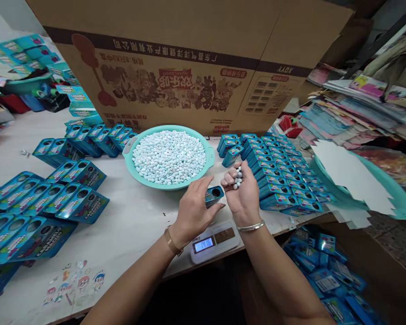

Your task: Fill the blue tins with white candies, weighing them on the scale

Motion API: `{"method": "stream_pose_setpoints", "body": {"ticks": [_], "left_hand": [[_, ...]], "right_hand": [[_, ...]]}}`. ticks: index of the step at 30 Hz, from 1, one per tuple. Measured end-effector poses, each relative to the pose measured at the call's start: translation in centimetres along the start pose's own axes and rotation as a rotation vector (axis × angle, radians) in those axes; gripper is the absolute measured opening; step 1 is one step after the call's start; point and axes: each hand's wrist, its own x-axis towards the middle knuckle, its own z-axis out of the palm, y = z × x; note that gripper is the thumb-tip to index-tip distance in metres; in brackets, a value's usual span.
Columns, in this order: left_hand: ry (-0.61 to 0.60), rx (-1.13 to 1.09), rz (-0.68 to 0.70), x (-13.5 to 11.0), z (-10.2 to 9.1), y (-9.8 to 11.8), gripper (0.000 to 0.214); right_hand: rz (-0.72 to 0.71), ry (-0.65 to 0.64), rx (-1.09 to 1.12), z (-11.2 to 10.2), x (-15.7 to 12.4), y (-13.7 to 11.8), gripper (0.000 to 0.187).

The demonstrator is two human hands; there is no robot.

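Note:
My left hand (193, 208) is closed around a small blue box (214, 196), held over a white digital scale (214, 240) whose display reads 14.6. My right hand (242, 192) is cupped and closed on a small handful of white candies (237, 177), right beside the box's round opening. A teal bowl (135, 174) full of white candies stands just beyond both hands on the white table (135, 225).
Rows of blue boxes (284, 176) lie to the right and more blue boxes (37, 212) to the left. A large cardboard carton (196, 58) stands behind the bowl. Another teal basin (392, 189) holding white card, stacked printed sheets (358, 108), and boxes below the table's right edge.

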Motion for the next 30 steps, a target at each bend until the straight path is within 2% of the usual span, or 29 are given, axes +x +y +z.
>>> {"method": "stream_pose_setpoints", "body": {"ticks": [3,6,10,13,17,19,23,27,30], "left_hand": [[-0.07,-0.029,-0.087,0.7,1.1,-0.5,0.054],[-0.074,-0.079,-0.158,0.9,1.7,-0.7,0.044],[-0.066,-0.098,-0.165,0.9,1.7,-0.5,0.035],[-0.063,-0.087,-0.16,0.9,1.5,-0.4,0.028],[-0.068,-0.036,-0.164,0.8,1.7,-0.6,0.035],[-0.077,-0.01,-0.161,0.8,1.7,-0.7,0.042],[-0.07,-0.025,-0.109,0.6,0.8,-0.6,0.054],[0.067,-0.056,-0.042,-1.0,-2.0,-0.4,0.056],[0.182,-0.026,-0.134,-3.8,-4.4,-0.5,0.047]], "right_hand": [[-0.075,0.01,-0.097,0.3,-0.1,0.9,0.029],[-0.14,-0.005,-0.188,0.4,-0.4,1.5,0.027],[-0.168,-0.031,-0.213,0.3,-0.3,1.8,0.026],[-0.106,-0.032,-0.141,0.2,0.5,1.6,0.024],[0.096,-0.021,0.033,-0.6,1.6,0.2,0.026],[0.161,-0.033,0.124,-1.6,1.7,-0.9,0.028],[0.13,-0.049,0.261,-4.4,0.4,-2.9,0.028],[0.102,-0.003,0.281,-8.4,-2.1,-3.8,0.024],[0.079,0.045,0.256,-12.2,-4.0,-3.5,0.019]]}}
